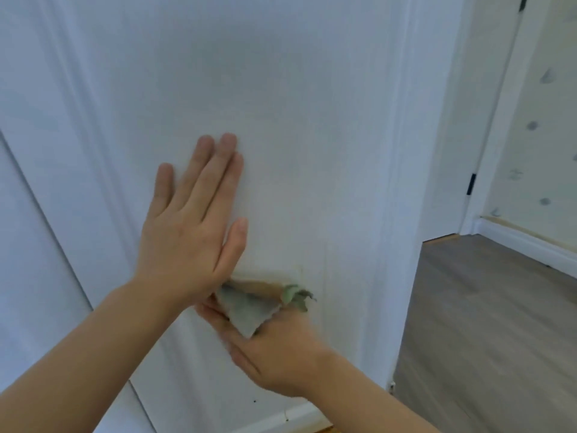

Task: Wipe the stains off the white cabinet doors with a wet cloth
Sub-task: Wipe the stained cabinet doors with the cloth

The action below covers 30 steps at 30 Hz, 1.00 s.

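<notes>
The left hand lies flat against the white cabinet door, fingers straight and close together, thumb angled out toward the right. Just below and right of it, the right hand grips a greyish-green cloth (blurred, one corner sticking out) pressed to the door's lower part, beside a faint yellowish stain. Further right, grey wood flooring runs toward another room.
</notes>
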Available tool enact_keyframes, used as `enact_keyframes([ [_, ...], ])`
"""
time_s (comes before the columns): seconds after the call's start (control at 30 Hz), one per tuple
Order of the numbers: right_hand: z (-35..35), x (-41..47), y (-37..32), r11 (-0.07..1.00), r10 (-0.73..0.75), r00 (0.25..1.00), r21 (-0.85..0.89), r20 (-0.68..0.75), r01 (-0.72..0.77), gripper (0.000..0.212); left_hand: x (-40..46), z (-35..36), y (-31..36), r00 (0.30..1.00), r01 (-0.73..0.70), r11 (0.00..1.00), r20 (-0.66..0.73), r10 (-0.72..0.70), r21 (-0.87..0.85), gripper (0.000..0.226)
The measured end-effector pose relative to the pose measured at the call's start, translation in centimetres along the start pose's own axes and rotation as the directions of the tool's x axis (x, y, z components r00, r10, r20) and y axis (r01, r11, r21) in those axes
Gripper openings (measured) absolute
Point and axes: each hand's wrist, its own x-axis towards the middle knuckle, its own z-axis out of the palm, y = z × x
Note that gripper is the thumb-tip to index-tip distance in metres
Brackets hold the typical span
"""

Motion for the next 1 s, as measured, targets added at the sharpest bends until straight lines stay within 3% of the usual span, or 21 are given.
enact_keyframes([
  [0.07, -1.5, 0.5, 1.4, 0.999, 0.009, 0.983, 0.043, -0.185, -0.001, 0.045, 0.0, 0.1, -0.4, 1.0, -0.013, 1.0, 0.001, 0.013, -0.004, 0.057],
  [0.17, -4.4, 0.9, 4.5, 0.994, 0.093, 0.875, -0.011, -0.476, -0.112, 0.038, 0.1, 0.1, -0.8, 0.999, -0.033, 0.999, -0.011, 0.033, 0.015, 0.055],
  [0.23, -5.9, 1.0, 5.9, 0.977, 0.177, 0.798, 0.009, -0.577, -0.211, 0.032, 0.0, 0.3, -0.6, 0.999, -0.039, 0.999, -0.006, 0.039, 0.015, 0.055],
  [0.33, -6.1, 1.4, 5.9, 0.971, 0.217, 0.727, 0.07, -0.651, -0.227, 0.026, -0.1, 0.3, -0.8, 0.999, -0.036, 0.999, 0.01, 0.035, 0.033, 0.056],
  [0.57, -6.7, 2.3, 4.7, 0.949, 0.283, 0.679, 0.096, -0.678, -0.3, 0.013, -0.2, 0.8, -1.0, 0.998, -0.043, 0.996, -0.037, 0.046, 0.08, 0.053],
  [0.73, -6.8, 2.1, 4.6, 0.952, 0.274, 0.711, 0.081, -0.648, -0.294, 0.008, -1.5, 0.9, 1.3, 0.985, -0.156, 0.988, -0.081, 0.155, 0.0, 0.026],
  [0.8, -7.2, 2.0, 4.1, 0.91, 0.414, 0.676, 0.291, -0.61, -0.295, 0.01, -1.5, 1.4, 1.8, 0.991, -0.12, 0.993, -0.065, 0.12, 0.005, 0.017],
  [0.87, -8.6, 1.9, 3.7, 0.685, 0.685, 0.537, 0.686, -0.492, -0.244, 0.017, -1.1, 1.5, 2.0, 0.995, -0.066, 0.998, -0.077, 0.066, 0.009, 0.006],
  [0.9, -9.5, 1.8, 3.4, 0.568, 0.772, 0.453, 0.805, -0.446, -0.175, 0.019, -0.9, 1.4, 2.2, 0.996, -0.051, 0.999, -0.074, 0.051, 0.011, 0.007],
  [0.93, -10.3, 1.6, 3.2, 0.525, 0.801, 0.407, 0.842, -0.439, -0.127, 0.019, -0.9, 1.4, 2.4, 0.996, -0.048, 0.999, -0.074, 0.049, 0.018, 0.008],
  [0.97, -10.9, 1.4, 2.7, 0.548, 0.786, 0.417, 0.826, -0.456, -0.131, 0.018, -0.9, 1.4, 2.5, 0.996, -0.051, 0.998, -0.072, 0.053, 0.024, 0.008],
  [1.0, -10.9, 1.3, 2.1, 0.607, 0.741, 0.477, 0.774, -0.472, -0.177, 0.017, -0.9, 1.4, 2.5, 0.996, -0.055, 0.998, -0.066, 0.057, 0.033, 0.009],
])
